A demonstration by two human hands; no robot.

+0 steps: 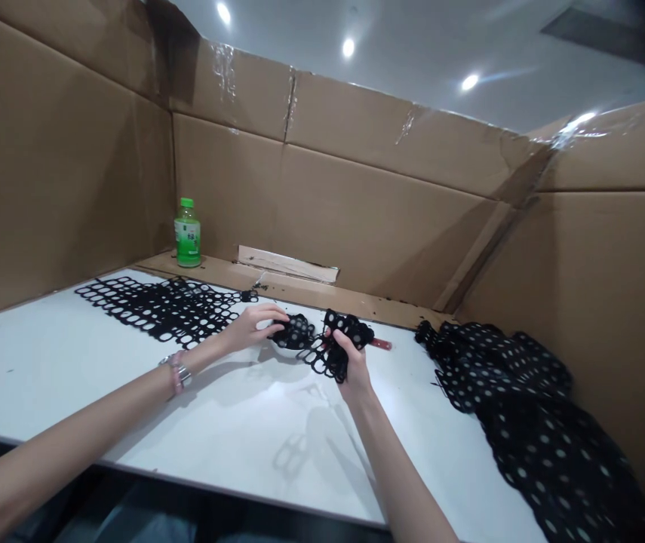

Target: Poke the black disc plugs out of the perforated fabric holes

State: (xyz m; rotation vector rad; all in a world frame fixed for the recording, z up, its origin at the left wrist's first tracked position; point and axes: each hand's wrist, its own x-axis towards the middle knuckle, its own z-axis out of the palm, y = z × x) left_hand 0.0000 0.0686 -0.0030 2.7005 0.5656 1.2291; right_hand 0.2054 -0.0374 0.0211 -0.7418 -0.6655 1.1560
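Observation:
Black netting with round holes lies bunched between my hands at the middle of the table. My left hand (pixel 257 326) has its fingertips closed on the left clump of black netting (pixel 295 332). On the right, my right hand (pixel 350 358) is wrapped round another bunch of black netting (pixel 356 330), and a strip of loops hangs between the two clumps. A reddish-brown piece (pixel 380 344) sticks out to the right behind my right hand; the rest of it is hidden. Spread netting (pixel 169 305) lies flat on the table's left part.
A large heap of black netting (pixel 542 422) covers the right side of the white table (pixel 231 437). Near the back left corner stands a green bottle (pixel 188 241). Cardboard walls (pixel 356 204) surround the table, with a slot low in the back wall.

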